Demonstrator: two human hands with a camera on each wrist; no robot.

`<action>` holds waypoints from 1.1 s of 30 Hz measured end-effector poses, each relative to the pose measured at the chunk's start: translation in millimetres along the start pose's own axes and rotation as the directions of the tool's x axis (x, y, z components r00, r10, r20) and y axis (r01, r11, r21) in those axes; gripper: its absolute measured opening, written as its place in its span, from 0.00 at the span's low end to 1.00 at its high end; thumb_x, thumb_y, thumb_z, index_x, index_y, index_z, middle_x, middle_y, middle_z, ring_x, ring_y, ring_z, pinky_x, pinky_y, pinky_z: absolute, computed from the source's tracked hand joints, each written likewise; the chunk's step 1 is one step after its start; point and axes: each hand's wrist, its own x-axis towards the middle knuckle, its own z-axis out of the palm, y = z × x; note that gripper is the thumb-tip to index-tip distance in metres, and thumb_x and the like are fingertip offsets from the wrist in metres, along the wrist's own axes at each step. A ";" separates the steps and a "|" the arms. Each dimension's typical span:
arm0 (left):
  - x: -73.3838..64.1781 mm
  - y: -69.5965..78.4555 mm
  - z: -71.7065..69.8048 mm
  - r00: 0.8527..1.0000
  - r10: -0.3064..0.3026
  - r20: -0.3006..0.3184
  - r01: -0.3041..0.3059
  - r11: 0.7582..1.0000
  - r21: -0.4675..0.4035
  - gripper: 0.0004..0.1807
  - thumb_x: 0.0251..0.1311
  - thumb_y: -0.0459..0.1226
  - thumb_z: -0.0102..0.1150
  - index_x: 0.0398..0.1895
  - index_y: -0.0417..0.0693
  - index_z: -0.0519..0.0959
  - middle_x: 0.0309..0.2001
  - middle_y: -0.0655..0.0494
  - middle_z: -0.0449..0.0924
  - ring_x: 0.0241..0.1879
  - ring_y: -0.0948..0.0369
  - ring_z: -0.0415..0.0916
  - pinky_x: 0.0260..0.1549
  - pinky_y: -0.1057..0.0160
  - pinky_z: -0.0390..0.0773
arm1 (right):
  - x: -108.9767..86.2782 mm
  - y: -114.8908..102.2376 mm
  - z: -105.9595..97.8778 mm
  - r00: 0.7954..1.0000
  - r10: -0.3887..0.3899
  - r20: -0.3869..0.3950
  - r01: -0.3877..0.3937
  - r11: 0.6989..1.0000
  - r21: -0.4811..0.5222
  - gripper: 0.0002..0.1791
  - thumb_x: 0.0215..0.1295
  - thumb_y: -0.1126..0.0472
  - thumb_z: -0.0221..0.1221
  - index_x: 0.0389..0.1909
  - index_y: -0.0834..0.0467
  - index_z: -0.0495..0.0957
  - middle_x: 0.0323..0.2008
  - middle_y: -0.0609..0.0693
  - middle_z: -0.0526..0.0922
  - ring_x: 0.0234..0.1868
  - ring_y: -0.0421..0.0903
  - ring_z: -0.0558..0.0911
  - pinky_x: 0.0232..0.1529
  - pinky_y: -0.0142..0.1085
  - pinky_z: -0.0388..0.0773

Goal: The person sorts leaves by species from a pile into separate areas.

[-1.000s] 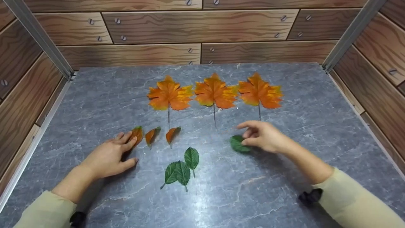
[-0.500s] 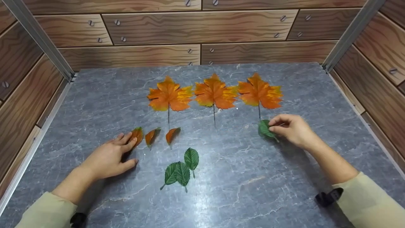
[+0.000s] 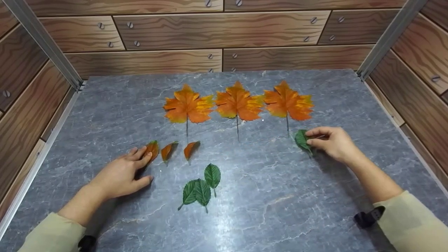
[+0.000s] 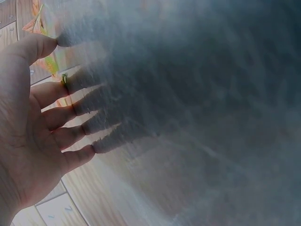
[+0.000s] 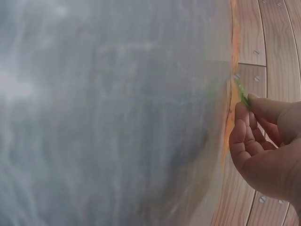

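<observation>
My right hand (image 3: 330, 142) pinches a green leaf (image 3: 301, 140) between thumb and fingers, just below the right-hand maple leaf (image 3: 288, 101). In the right wrist view that green leaf (image 5: 242, 94) shows edge-on at the fingertips. My left hand (image 3: 120, 171) lies with extended fingers, the fingertips resting on an orange-green leaf (image 3: 152, 151). Beside it are two curled orange leaves, one nearer (image 3: 168, 151) and one farther right (image 3: 190, 150). Several green leaves (image 3: 202, 191) lie overlapping or close together in the middle. From the left wrist, the left hand (image 4: 51, 117) shows its fingers spread on the tabletop.
Two more orange maple leaves, a left one (image 3: 188, 104) and a middle one (image 3: 238, 101), form a row with the right one, stems toward me. The grey marbled table (image 3: 115, 101) is bordered by wood-patterned walls (image 3: 168, 31) and metal corner posts (image 3: 381, 42).
My right hand has carried the green leaf rightward and farther from me, to below the right maple leaf's stem. My left hand has stayed on the orange-green leaf.
</observation>
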 end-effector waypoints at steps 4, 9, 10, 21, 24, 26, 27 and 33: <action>0.0 0.6 -0.1 1.000 -0.001 -0.001 0.001 1.000 -0.003 0.40 0.71 0.54 0.62 0.75 0.35 0.72 0.75 0.30 0.65 0.73 0.30 0.63 0.66 0.30 0.69 | 0.4 3.6 -0.3 1.000 -0.001 0.002 0.001 0.999 -0.041 0.17 0.70 0.64 0.69 0.56 0.67 0.86 0.55 0.67 0.86 0.36 0.34 0.83 0.35 0.27 0.82; 0.3 0.9 0.4 1.000 -0.003 -0.001 0.003 1.000 -0.005 0.40 0.71 0.54 0.62 0.75 0.35 0.72 0.75 0.30 0.66 0.73 0.30 0.64 0.66 0.30 0.69 | 0.7 7.0 0.0 1.000 0.001 0.007 0.000 0.998 -0.068 0.18 0.70 0.62 0.70 0.57 0.66 0.86 0.56 0.66 0.86 0.40 0.35 0.83 0.37 0.26 0.81; 0.4 0.8 0.6 1.000 -0.003 -0.001 0.003 1.000 -0.006 0.40 0.71 0.54 0.62 0.75 0.35 0.72 0.75 0.30 0.66 0.73 0.30 0.64 0.66 0.30 0.69 | 0.6 7.4 -0.2 1.000 0.000 0.007 0.001 0.998 -0.068 0.18 0.70 0.62 0.70 0.57 0.66 0.86 0.56 0.66 0.86 0.40 0.35 0.83 0.37 0.25 0.81; 0.5 1.7 0.6 1.000 0.000 -0.003 0.000 1.000 -0.005 0.39 0.71 0.54 0.62 0.75 0.35 0.72 0.76 0.32 0.65 0.73 0.31 0.64 0.67 0.31 0.68 | -11.2 5.3 -9.9 0.999 -0.052 -0.013 0.048 0.978 -0.203 0.22 0.69 0.60 0.72 0.60 0.64 0.85 0.52 0.64 0.88 0.49 0.59 0.88 0.49 0.37 0.84; 0.5 1.8 -0.7 1.000 -0.005 0.005 0.005 1.000 -0.009 0.40 0.71 0.54 0.62 0.75 0.35 0.71 0.76 0.32 0.65 0.73 0.31 0.63 0.67 0.31 0.68 | -17.1 3.3 -11.1 0.992 -0.124 0.003 0.121 0.958 -0.260 0.24 0.66 0.59 0.74 0.60 0.64 0.85 0.56 0.66 0.86 0.55 0.67 0.85 0.58 0.57 0.80; 0.7 1.6 -1.5 1.000 -0.008 0.009 0.008 1.000 -0.012 0.40 0.71 0.54 0.62 0.75 0.36 0.71 0.76 0.32 0.65 0.73 0.31 0.63 0.67 0.31 0.68 | -21.0 2.3 -10.7 0.983 -0.180 0.031 0.181 0.935 -0.304 0.26 0.65 0.58 0.75 0.61 0.64 0.84 0.59 0.67 0.84 0.59 0.70 0.82 0.62 0.65 0.75; 0.9 1.5 -1.8 1.000 -0.008 0.010 0.008 1.000 -0.013 0.40 0.71 0.54 0.62 0.75 0.36 0.71 0.76 0.32 0.65 0.73 0.31 0.63 0.67 0.31 0.68 | -22.7 1.8 -10.1 0.977 -0.206 0.048 0.211 0.923 -0.323 0.27 0.65 0.58 0.75 0.62 0.64 0.84 0.60 0.68 0.83 0.61 0.71 0.80 0.63 0.67 0.73; 1.4 0.1 -2.1 1.000 -0.013 0.020 0.013 1.000 -0.021 0.40 0.71 0.55 0.61 0.76 0.36 0.71 0.77 0.33 0.64 0.74 0.31 0.62 0.67 0.30 0.68 | -32.6 -4.0 -5.4 0.953 -0.233 0.193 0.293 0.871 -0.395 0.36 0.69 0.48 0.71 0.71 0.63 0.77 0.72 0.68 0.73 0.69 0.74 0.72 0.68 0.69 0.66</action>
